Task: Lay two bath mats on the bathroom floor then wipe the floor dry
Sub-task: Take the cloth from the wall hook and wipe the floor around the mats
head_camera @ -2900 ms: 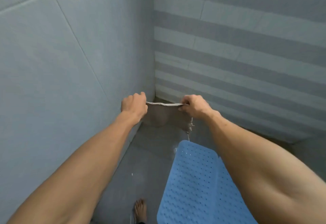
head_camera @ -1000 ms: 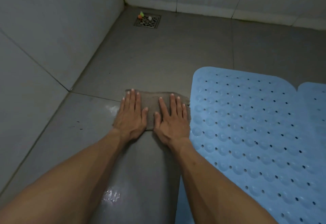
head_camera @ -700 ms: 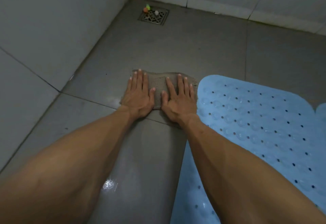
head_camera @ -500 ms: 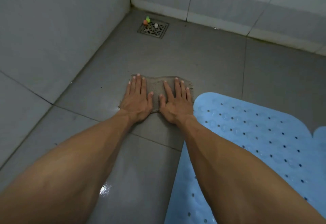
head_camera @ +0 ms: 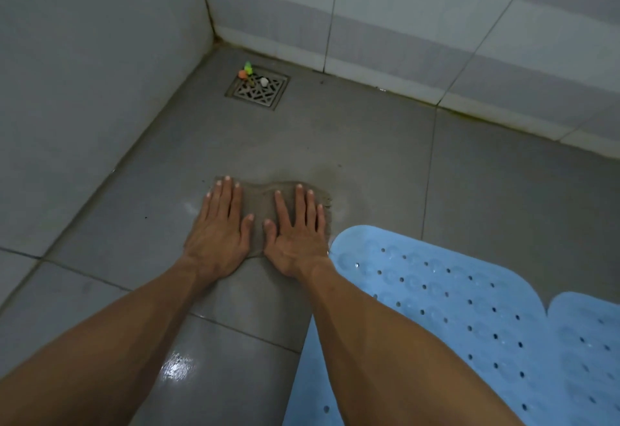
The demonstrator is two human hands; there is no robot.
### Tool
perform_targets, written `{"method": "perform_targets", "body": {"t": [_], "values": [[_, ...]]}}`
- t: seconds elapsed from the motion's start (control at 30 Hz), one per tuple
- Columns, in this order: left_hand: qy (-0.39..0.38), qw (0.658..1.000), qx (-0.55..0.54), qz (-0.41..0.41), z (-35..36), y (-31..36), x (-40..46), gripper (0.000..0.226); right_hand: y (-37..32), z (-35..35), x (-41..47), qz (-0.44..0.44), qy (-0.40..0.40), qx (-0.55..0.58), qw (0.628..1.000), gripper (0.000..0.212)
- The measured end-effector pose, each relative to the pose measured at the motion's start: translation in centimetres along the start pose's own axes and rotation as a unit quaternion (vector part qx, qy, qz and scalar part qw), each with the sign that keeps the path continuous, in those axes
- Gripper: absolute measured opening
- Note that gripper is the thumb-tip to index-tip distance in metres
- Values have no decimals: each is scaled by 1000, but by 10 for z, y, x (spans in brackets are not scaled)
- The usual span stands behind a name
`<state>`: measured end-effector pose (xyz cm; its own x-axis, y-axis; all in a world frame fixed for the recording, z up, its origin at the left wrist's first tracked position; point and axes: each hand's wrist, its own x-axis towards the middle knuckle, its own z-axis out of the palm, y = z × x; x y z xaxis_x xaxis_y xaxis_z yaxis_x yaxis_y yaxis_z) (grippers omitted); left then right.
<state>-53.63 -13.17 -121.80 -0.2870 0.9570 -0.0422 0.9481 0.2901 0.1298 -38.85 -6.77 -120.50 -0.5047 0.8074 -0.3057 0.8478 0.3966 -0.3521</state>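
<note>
Left hand [head_camera: 219, 234] & right hand [head_camera: 297, 234] both flat, fingers spread, palms down on grey cloth [head_camera: 260, 204] on floor [head_camera: 369, 164]; gripping nothing. Blue mat [head_camera: 453, 318] lies near right, just beside right hand; 2nd blue mat [head_camera: 590, 341] further right w/ edges touching; drain [head_camera: 257, 89] in far corner.

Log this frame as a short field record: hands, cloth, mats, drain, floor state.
left hand: flat, palm down on the cloth, fingers spread
right hand: flat on the cloth beside the left
cloth: brownish, spread on the floor, pinned under both hands
mats: two blue mats, one just right of the right hand, the other beside it
drain: in the corner, small coloured bits on it
floor: grey tile, wet sheen near the forearms
</note>
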Motion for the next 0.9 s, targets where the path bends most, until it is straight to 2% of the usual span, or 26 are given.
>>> {"method": "perform_targets", "body": {"t": [0.27, 0.4, 0.6, 0.77, 0.9], "values": [[-9, 999, -3, -34, -3, -7, 53, 79, 4, -2, 43, -46, 73, 33, 996, 62], [-14, 998, 7, -53, 2, 12, 83, 80, 28, -16, 66, -59, 105, 44, 992, 60], [-21, 998, 7, -65, 13, 67, 122, 77, 81, -41, 85, -32, 121, 49, 991, 58], [-9, 1000, 10, -24, 18, 121, 129, 81, 130, -62, 73, -1, 129, 64, 990, 58], [-14, 1000, 0, 12, 24, 195, 134, 80, 195, -82, 50, 32, 123, 47, 991, 58]]}}
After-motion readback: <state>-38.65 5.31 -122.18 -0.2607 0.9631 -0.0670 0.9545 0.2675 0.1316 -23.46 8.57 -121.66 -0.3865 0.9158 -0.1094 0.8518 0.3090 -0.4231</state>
